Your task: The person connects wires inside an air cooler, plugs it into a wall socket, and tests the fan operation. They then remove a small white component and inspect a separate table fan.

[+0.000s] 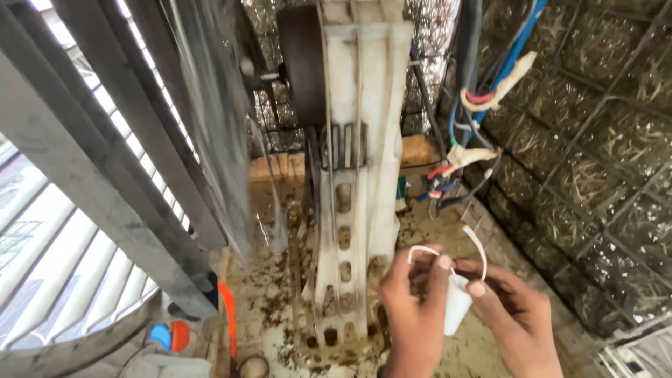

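Small white capacitor with looped white wires, upright, pinched between left hand and right hand fingertips, just right of the grimy white motor bracket.

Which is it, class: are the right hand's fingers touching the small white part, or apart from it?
Touching. The head view shows the right hand's fingertips pressed on the white part, no gap between them.

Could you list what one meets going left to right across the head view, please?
Slatted grille → orange tube → white plastic frame → left hand → white capacitor → right hand → straw pad wall.
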`<control>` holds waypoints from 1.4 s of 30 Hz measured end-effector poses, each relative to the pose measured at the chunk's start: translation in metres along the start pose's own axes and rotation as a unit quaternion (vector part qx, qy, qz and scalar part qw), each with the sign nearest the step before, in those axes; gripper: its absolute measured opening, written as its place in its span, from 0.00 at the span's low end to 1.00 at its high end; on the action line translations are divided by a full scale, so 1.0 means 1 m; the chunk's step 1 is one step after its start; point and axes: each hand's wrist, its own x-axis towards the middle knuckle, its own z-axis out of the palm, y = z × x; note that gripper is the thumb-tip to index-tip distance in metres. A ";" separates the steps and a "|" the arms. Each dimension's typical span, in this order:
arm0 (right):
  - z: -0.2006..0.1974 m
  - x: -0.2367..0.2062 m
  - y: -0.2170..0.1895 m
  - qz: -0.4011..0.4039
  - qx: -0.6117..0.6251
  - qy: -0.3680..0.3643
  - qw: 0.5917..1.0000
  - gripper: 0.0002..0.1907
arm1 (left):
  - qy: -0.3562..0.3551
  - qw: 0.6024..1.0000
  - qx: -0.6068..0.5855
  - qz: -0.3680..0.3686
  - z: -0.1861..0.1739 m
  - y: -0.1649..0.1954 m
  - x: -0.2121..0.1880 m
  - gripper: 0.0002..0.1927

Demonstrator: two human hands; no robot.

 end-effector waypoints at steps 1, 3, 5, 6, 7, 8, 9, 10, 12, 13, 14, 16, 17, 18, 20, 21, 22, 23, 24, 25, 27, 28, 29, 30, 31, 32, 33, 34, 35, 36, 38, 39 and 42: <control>0.000 -0.001 -0.001 -0.007 -0.019 -0.004 1.000 0.17 | 0.003 1.000 -0.020 -0.015 -0.001 0.000 0.002 0.06; 0.000 -0.003 -0.007 0.026 -0.005 0.007 1.000 0.17 | 0.009 0.997 -0.063 -0.046 -0.003 0.000 0.006 0.06; 0.001 -0.006 -0.015 -0.007 -0.062 -0.001 0.998 0.20 | 0.005 0.995 -0.094 -0.045 -0.005 0.000 0.009 0.07; 0.002 -0.008 -0.019 -0.060 -0.125 -0.013 0.990 0.22 | 0.004 0.993 -0.111 -0.042 -0.005 -0.001 0.011 0.07; 0.003 -0.012 -0.025 -0.113 -0.186 -0.027 0.976 0.26 | 0.007 0.981 -0.174 -0.084 -0.005 -0.002 0.013 0.08; 0.006 -0.015 -0.030 -0.136 -0.221 -0.019 0.966 0.27 | 0.010 0.964 -0.235 -0.125 -0.005 -0.004 0.015 0.08; 0.010 -0.018 -0.035 -0.158 -0.256 -0.010 0.954 0.28 | 0.012 0.941 -0.296 -0.165 -0.006 -0.005 0.016 0.09; 0.012 -0.021 -0.040 -0.181 -0.290 -0.001 0.940 0.29 | 0.007 0.934 -0.313 -0.173 -0.007 -0.006 0.016 0.10; 0.017 -0.025 -0.048 -0.164 -0.284 -0.010 0.945 0.30 | -0.007 0.920 -0.345 -0.185 -0.010 -0.009 0.017 0.13; 0.019 -0.027 -0.051 -0.154 -0.280 -0.012 0.947 0.31 | -0.008 0.912 -0.370 -0.176 -0.012 -0.010 0.017 0.13; 0.021 -0.029 -0.054 -0.159 -0.280 -0.007 0.947 0.31 | -0.007 0.903 -0.395 -0.171 -0.014 -0.011 0.018 0.13; 0.023 -0.036 -0.057 -0.164 -0.284 0.002 0.945 0.31 | 0.008 0.897 -0.410 -0.164 -0.016 -0.013 0.016 0.13; 0.025 -0.038 -0.057 -0.170 -0.293 0.009 0.941 0.31 | 0.021 0.903 -0.398 -0.159 -0.017 -0.014 0.015 0.13; 0.027 -0.041 -0.056 -0.176 -0.303 0.016 0.937 0.31 | 0.034 0.909 -0.386 -0.154 -0.017 -0.015 0.015 0.13; 0.032 -0.046 -0.053 -0.172 -0.315 0.036 0.933 0.28 | 0.045 0.910 -0.386 -0.145 -0.016 -0.016 0.014 0.12; 0.034 -0.048 -0.052 -0.161 -0.319 0.049 0.933 0.26 | 0.051 0.909 -0.388 -0.140 -0.015 -0.016 0.014 0.12; 0.036 -0.049 -0.050 -0.151 -0.324 0.062 0.932 0.24 | 0.076 0.911 -0.377 -0.150 -0.014 -0.016 0.014 0.12; 0.037 -0.049 -0.049 -0.151 -0.322 0.075 0.932 0.23 | 0.096 0.912 -0.367 -0.155 -0.014 -0.015 0.014 0.12; 0.038 -0.048 -0.047 -0.153 -0.320 0.089 0.931 0.22 | 0.115 0.913 -0.359 -0.159 -0.013 -0.015 0.015 0.12; 0.038 -0.048 -0.045 -0.153 -0.317 0.102 0.930 0.21 | 0.115 0.911 -0.362 -0.160 -0.013 -0.015 0.015 0.12; 0.037 -0.046 -0.042 -0.168 -0.302 0.101 0.933 0.19 | 0.120 0.911 -0.358 -0.166 -0.014 -0.013 0.015 0.11; 0.037 -0.046 -0.039 -0.176 -0.292 0.101 0.935 0.19 | 0.124 0.907 -0.366 -0.167 -0.014 -0.013 0.015 0.11; 0.037 -0.045 -0.035 -0.174 -0.284 0.104 0.937 0.18 | 0.127 0.904 -0.373 -0.167 -0.014 -0.012 0.016 0.11; 0.036 -0.045 -0.031 -0.171 -0.276 0.105 0.940 0.18 | 0.132 0.900 -0.380 -0.169 -0.013 -0.011 0.016 0.11; 0.035 -0.045 -0.026 -0.166 -0.270 0.105 0.943 0.18 | 0.136 0.902 -0.377 -0.161 -0.014 -0.010 0.016 0.10; 0.034 -0.046 -0.021 -0.150 -0.263 0.110 0.947 0.16 | 0.139 0.904 -0.374 -0.152 -0.013 -0.010 0.016 0.10; 0.033 -0.046 -0.015 -0.134 -0.255 0.114 0.951 0.15 | 0.143 0.907 -0.371 -0.143 -0.013 -0.009 0.016 0.10; 0.031 -0.045 -0.009 -0.118 -0.248 0.118 0.954 0.13 | 0.140 0.910 -0.366 -0.134 -0.013 -0.008 0.016 0.09; 0.029 -0.044 -0.004 -0.126 -0.241 0.125 0.954 0.13 | 0.137 0.914 -0.360 -0.125 -0.013 -0.008 0.016 0.09; 0.027 -0.041 0.002 -0.136 -0.232 0.132 0.954 0.13 | 0.136 0.918 -0.354 -0.112 -0.012 -0.007 0.016 0.08; 0.023 -0.034 0.011 -0.099 -0.209 0.159 0.960 0.11 | 0.126 0.936 -0.313 -0.103 -0.012 -0.008 0.015 0.08; 0.022 -0.031 0.013 -0.051 -0.196 0.180 0.963 0.10 | 0.121 0.943 -0.294 -0.098 -0.012 -0.008 0.014 0.08; 0.018 -0.021 0.015 -0.054 -0.097 0.156 0.981 0.18 | 0.073 0.967 -0.231 -0.084 -0.011 -0.013 0.015 0.07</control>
